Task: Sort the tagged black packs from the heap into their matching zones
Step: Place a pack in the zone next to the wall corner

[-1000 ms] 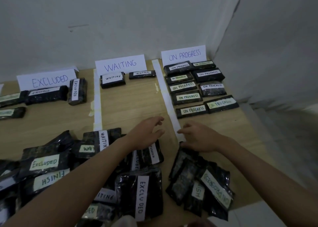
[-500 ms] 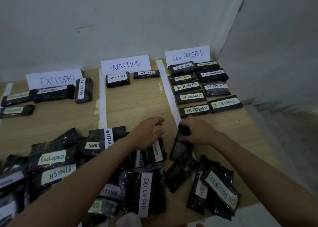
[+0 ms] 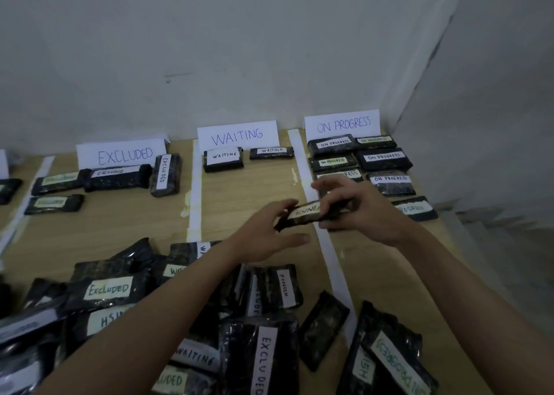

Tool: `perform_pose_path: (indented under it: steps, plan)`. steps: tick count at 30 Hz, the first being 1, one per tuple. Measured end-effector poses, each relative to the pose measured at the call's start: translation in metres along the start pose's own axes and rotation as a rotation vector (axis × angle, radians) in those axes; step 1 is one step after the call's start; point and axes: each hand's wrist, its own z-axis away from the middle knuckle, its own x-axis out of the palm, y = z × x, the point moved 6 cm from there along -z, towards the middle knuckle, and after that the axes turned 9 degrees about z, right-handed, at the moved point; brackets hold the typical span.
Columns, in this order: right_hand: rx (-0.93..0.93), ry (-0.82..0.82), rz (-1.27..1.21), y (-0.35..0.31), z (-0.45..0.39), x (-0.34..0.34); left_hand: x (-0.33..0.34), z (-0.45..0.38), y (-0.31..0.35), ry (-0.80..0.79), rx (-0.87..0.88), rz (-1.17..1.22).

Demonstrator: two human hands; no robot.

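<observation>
My right hand (image 3: 353, 207) grips a black pack tagged FINISH (image 3: 302, 214) and holds it in the air over the white tape line between the WAITING and ON PROGRESS zones. My left hand (image 3: 269, 235) is at the pack's left end, fingers curved round it; whether they grip or only touch it is unclear. A heap of tagged black packs (image 3: 168, 313) covers the near left of the table. Sorted packs lie under the EXCLUDED sign (image 3: 121, 156), the WAITING sign (image 3: 238, 135) and the ON PROGRESS sign (image 3: 343, 124).
White tape strips (image 3: 195, 184) divide the wooden table (image 3: 120, 223) into zones. Loose packs, one tagged ON PROGRESS (image 3: 398, 361), lie at the near right by the table edge. Grey walls close in behind and on the right.
My right hand has lifted the pack off the table and turned it label up, so the FINISH tag shows. My left hand has risen to meet its left end.
</observation>
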Motion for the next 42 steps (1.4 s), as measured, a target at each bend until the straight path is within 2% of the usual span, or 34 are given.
perform_pose_path:
  steps: [3, 6, 9, 15, 18, 21, 24, 27, 31, 36, 42]
  plan:
    - [-0.027, 0.022, -0.075, -0.009, -0.002, 0.003, -0.03, 0.001, 0.012, 0.171, 0.128, -0.049]
    - [-0.031, 0.067, -0.032, -0.007, -0.007, 0.01, -0.062, 0.011, 0.018, 0.367, 0.228, -0.125]
    - [-0.02, 0.059, 0.003, -0.006, -0.015, 0.025, -0.08, 0.025, 0.02, 0.456, 0.292, -0.169]
    - [-0.065, 0.096, -0.029, -0.019, -0.037, 0.056, -0.107, 0.053, 0.005, 0.488, 0.282, -0.173]
    - [-0.03, 0.112, 0.048, -0.025, -0.055, 0.071, -0.121, 0.067, -0.004, 0.469, 0.302, -0.216]
    - [0.025, -0.047, 0.079, -0.039, -0.075, 0.097, -0.131, 0.08, -0.006, 0.396, 0.365, -0.313]
    - [-0.005, -0.192, 0.158, -0.062, -0.093, 0.126, -0.142, 0.092, -0.009, 0.328, 0.387, -0.413]
    - [-0.007, -0.288, 0.168, -0.082, -0.11, 0.152, -0.167, 0.109, -0.022, 0.364, 0.309, -0.42]
    - [0.078, -0.34, 0.027, -0.107, -0.13, 0.189, -0.215, 0.144, -0.053, 0.456, 0.101, -0.4]
    - [0.214, -0.311, -0.258, -0.143, -0.162, 0.245, -0.282, 0.198, -0.098, 0.563, -0.035, -0.395]
    - [0.31, -0.18, -0.398, -0.192, -0.217, 0.344, -0.372, 0.268, -0.168, 0.686, -0.15, -0.326]
